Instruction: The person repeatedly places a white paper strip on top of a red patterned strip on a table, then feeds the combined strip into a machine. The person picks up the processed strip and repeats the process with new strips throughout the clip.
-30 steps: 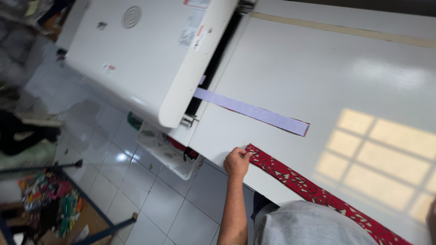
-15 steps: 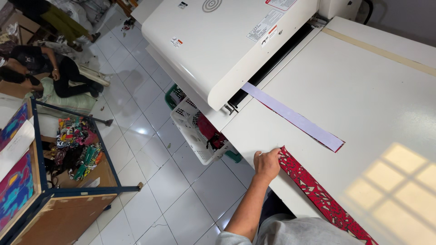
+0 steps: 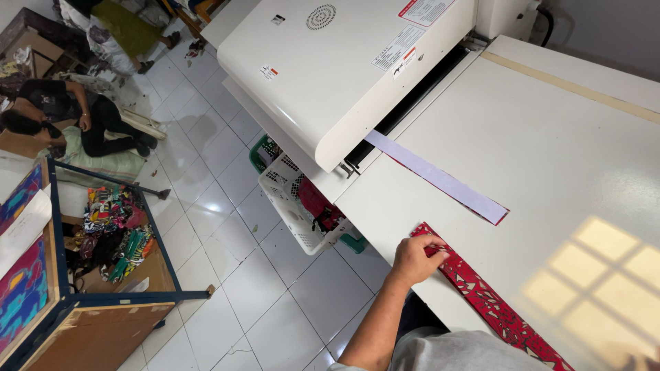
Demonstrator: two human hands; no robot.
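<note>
Down at the lower centre of the frame, the left hand [image 3: 416, 260] sits with fingers curled and pressed down, pinching the near end of a red patterned fabric strip [image 3: 491, 302] against the white table [image 3: 550, 137]. The strip's long axis runs diagonally, from the hand toward the lower right corner, lying flat along the table's near edge. At the lower right corner a sliver of what may be the right hand [image 3: 643, 361] shows, too little to tell its state. Just beyond, a pale lilac strip [image 3: 436, 177] lies roughly parallel, its upper end at the slot of the big white machine [image 3: 330, 69]. Below the machine, a white plastic basket [image 3: 292, 199] holds red cloth. Farther left, white floor tiles [image 3: 206, 206], a blue-framed cart [image 3: 62, 275] with colourful fabric, and a person sitting on the floor [image 3: 75, 120] at upper left.
</note>
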